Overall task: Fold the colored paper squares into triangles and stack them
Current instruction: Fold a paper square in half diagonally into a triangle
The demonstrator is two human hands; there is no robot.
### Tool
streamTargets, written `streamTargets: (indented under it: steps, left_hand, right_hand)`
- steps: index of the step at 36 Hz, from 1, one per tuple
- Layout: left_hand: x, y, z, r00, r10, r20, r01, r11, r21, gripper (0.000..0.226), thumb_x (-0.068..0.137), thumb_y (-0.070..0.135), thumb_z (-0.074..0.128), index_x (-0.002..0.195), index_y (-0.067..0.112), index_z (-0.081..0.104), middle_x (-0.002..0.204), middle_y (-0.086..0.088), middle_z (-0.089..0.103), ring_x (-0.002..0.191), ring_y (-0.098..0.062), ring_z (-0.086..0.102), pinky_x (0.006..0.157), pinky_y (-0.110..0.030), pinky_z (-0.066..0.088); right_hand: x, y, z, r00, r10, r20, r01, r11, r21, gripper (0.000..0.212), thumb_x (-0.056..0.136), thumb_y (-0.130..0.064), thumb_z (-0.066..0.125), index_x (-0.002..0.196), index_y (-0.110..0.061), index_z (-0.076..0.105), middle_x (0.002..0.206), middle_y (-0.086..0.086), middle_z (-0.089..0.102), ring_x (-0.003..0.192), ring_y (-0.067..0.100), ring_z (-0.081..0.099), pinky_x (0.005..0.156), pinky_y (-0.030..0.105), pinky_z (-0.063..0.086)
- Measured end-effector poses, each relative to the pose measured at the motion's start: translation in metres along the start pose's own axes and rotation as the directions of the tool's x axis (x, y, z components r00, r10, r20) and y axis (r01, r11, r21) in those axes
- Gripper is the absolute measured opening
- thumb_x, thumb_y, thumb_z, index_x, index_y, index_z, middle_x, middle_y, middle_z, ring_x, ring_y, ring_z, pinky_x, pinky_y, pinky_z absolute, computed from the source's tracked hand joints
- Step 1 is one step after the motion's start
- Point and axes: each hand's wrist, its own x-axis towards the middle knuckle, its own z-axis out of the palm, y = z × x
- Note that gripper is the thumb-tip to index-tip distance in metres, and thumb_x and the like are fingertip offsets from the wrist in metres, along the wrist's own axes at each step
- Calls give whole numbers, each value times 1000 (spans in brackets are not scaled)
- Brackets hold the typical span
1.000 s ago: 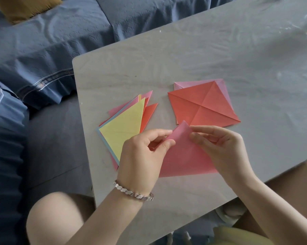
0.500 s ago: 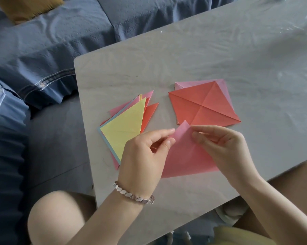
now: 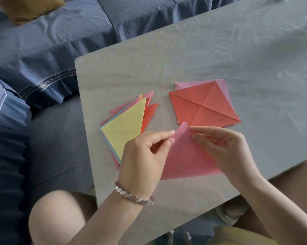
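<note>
- Your left hand (image 3: 145, 156) and right hand (image 3: 225, 149) each pinch the pink paper (image 3: 186, 160) near its top corner, probably to match the points before creasing.
- The paper lies between your hands, and the folded stack (image 3: 126, 128) sits just beyond your left hand.

Pink paper (image 3: 184, 156) corner lifted slightly between fingers (image 3: 167, 134)

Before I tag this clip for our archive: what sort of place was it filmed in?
Most likely a home living room. A blue-covered sofa with a mustard cushion stands right beside a low grey table, where pink paper is being folded as a casual craft.
</note>
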Motion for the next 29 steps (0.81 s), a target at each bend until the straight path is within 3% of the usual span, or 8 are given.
streamTargets:
  steps: [10, 18, 22, 27, 29]
  left_hand:
    - [2, -3, 0, 985, -155, 72, 159, 986, -56, 11, 76, 10, 72, 82, 19, 74, 70, 19, 67, 69, 1, 62, 62, -6, 45]
    - [-1, -4, 1, 981, -183, 71, 188, 980, -68, 12, 76, 10, 72, 82, 21, 74, 70, 17, 68, 67, 1, 63, 63, -8, 47]
    - [1, -3, 2, 965, -229, 126, 243, 963, -114, 22, 74, 12, 73, 86, 30, 67, 62, 15, 64, 58, 2, 58, 63, -9, 46]
    - [6, -2, 3, 903, -227, 365, 304, 938, -168, 19, 76, 8, 71, 72, 26, 71, 60, 11, 67, 57, 0, 61, 60, -15, 49]
    - [5, -4, 6, 904, -226, 364, 307, 934, -181, 21, 77, 6, 69, 67, 25, 71, 52, 14, 63, 50, 3, 55, 54, -14, 46]
  right_hand:
    - [4, 0, -5, 999, -32, 40, 36, 993, -113, 29, 75, -10, 72, 68, -38, 73, 72, -14, 72, 67, -1, 65, 65, 10, 49]
    - [6, -1, -11, 993, -68, 99, 85, 980, -179, 29, 76, -13, 72, 69, -42, 72, 74, -19, 71, 70, -2, 65, 68, 10, 50]
    - [11, -4, -14, 975, -103, 194, 147, 963, -227, 32, 77, -9, 71, 71, -40, 71, 75, -22, 70, 72, -4, 65, 68, 6, 46]
    - [20, -13, -19, 873, -100, 478, 325, 850, -415, 22, 79, -12, 71, 83, -33, 74, 78, -21, 70, 76, -5, 63, 71, 5, 43]
    - [26, -14, -19, 837, -186, 515, 476, 711, -517, 13, 80, -17, 71, 87, -28, 75, 80, -21, 70, 78, -2, 63, 74, 11, 45]
